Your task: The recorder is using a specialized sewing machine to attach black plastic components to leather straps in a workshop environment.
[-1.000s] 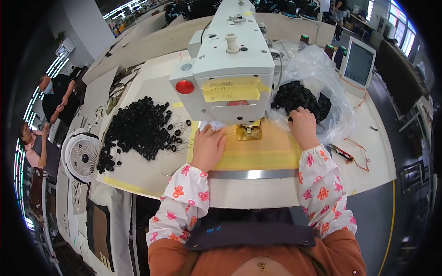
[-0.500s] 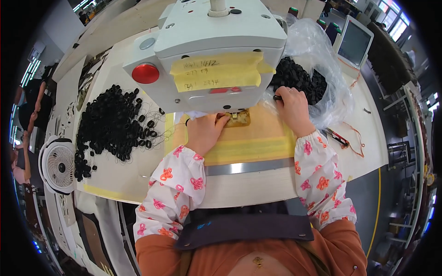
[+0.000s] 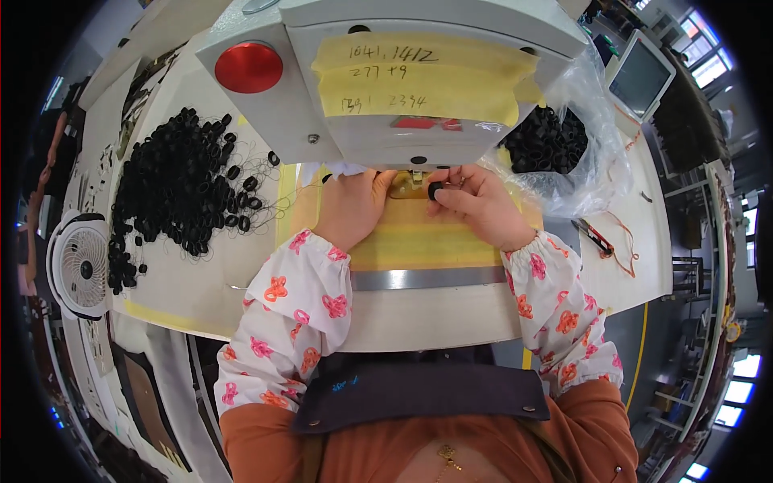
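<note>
A small black loop (image 3: 436,191) is pinched between the thumb and fingers of my right hand (image 3: 487,211), just right of the presser foot (image 3: 417,179) of a white sewing machine (image 3: 362,145). Close on the foot's other side, my left hand (image 3: 348,211) lies with its fingers drawn together; whatever they may hold is hidden. Yellow tape (image 3: 427,241) covers the work surface under both hands. A heap of black loops (image 3: 173,185) with loose threads spreads to the left. More black pieces (image 3: 547,141) fill a clear plastic bag (image 3: 600,173) to the right.
The machine head, with a red button (image 3: 249,68), overhangs my hands. Thread snips (image 3: 596,237) and an orange cord (image 3: 632,262) lie on the right. A white fan (image 3: 80,266) stands at the table's left edge, a screen (image 3: 640,80) at the far right.
My right hand has come left from the bag to beside the presser foot, carrying a black loop. My left hand stays by the foot. The view has shifted closer to the machine.
</note>
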Demonstrator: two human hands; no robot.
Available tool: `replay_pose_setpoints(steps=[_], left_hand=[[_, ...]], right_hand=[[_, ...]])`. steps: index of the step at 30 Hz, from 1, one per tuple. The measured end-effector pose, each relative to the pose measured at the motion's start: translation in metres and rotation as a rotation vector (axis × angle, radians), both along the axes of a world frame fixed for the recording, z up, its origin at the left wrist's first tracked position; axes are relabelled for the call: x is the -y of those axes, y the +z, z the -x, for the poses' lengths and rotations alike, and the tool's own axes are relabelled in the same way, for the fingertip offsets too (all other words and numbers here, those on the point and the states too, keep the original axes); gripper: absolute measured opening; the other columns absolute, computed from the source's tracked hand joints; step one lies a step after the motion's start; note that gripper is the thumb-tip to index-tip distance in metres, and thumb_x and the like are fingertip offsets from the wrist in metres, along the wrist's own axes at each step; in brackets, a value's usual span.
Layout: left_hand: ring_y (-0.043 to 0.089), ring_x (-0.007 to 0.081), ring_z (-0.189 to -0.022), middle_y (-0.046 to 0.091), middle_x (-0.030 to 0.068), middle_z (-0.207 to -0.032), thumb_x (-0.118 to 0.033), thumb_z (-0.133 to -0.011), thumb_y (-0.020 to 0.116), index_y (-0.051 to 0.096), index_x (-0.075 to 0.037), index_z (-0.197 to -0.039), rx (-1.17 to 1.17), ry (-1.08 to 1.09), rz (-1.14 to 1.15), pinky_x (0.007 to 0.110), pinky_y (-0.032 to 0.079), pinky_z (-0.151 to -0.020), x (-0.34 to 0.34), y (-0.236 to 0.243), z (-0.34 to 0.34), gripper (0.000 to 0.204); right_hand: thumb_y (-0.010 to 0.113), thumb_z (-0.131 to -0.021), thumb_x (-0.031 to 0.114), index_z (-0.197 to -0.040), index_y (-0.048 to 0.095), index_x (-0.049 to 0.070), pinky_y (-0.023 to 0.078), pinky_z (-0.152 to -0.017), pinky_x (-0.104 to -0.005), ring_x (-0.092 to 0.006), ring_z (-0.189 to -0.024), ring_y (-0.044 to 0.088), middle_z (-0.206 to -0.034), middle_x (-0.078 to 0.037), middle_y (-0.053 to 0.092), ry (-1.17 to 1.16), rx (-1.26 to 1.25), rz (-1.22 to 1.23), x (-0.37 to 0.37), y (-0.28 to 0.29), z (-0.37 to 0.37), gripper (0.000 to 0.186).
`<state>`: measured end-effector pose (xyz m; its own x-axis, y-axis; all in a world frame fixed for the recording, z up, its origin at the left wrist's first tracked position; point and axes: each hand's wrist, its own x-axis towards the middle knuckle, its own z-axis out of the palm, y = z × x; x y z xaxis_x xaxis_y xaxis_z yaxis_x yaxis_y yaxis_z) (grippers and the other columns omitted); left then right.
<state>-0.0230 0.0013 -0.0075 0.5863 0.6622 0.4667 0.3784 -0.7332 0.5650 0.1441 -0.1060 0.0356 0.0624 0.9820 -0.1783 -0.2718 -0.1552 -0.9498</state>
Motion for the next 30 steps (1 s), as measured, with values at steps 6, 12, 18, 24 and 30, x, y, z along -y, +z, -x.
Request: replay_pose_setpoints(steps=[6,12,18,24,30], left_hand=[[0.06,0.0284,-0.06,0.063,0.0131,-0.07,-0.027,-0.079,0.058,0.065,-0.002,-0.077,-0.138,-0.027,0.299,0.035,0.047,-0.055,0.003,0.01,0.0,0.026],[0.061,0.022,-0.059,0.063,0.0106,-0.068,-0.024,-0.078,0.06,0.066,-0.002,-0.082,0.012,-0.052,0.367,0.031,0.046,-0.054,0.007,0.006,-0.002,0.023],[0.055,0.013,-0.055,0.06,0.0087,-0.064,-0.012,-0.077,0.058,0.063,0.001,-0.083,0.095,-0.113,0.484,0.025,0.043,-0.053,0.01,0.012,-0.001,0.016],[0.047,0.0069,-0.052,0.053,0.0039,-0.058,-0.006,-0.074,0.055,0.058,0.004,-0.079,0.139,-0.192,0.655,0.022,0.04,-0.051,0.007,0.014,0.001,0.012],[0.042,-0.0003,-0.059,0.051,-0.0051,-0.07,-0.005,-0.08,0.054,0.056,0.001,-0.085,-0.041,-0.256,0.662,0.015,0.034,-0.051,0.006,0.022,0.004,0.008]], right_hand=[[0.054,-0.082,0.0,-0.097,0.05,-0.004,0.049,-0.071,-0.023,-0.0125,-0.079,0.06,-0.092,-0.005,0.055,-0.055,0.077,-0.029,0.0,-0.005,0.002,0.016],[0.05,-0.083,-0.003,-0.1,0.048,-0.005,0.05,-0.072,-0.0252,-0.0164,-0.081,0.06,-0.094,-0.011,0.057,-0.018,0.1,-0.057,0.002,-0.008,0.0,0.018],[0.05,-0.083,-0.003,-0.101,0.05,-0.003,0.049,-0.074,-0.0259,-0.0144,-0.083,0.058,-0.096,-0.009,0.058,-0.036,0.118,-0.069,0.002,-0.006,0.001,0.018],[0.054,-0.082,-0.002,-0.1,0.053,-0.004,0.049,-0.074,-0.0265,-0.0147,-0.083,0.058,-0.096,-0.009,0.059,-0.04,0.118,-0.124,0.001,-0.011,0.0,0.018],[0.054,-0.083,0.002,-0.094,0.053,-0.004,0.05,-0.064,-0.0255,-0.0129,-0.07,0.059,-0.083,-0.008,0.059,-0.017,-0.008,0.093,0.003,-0.001,0.001,0.013]])
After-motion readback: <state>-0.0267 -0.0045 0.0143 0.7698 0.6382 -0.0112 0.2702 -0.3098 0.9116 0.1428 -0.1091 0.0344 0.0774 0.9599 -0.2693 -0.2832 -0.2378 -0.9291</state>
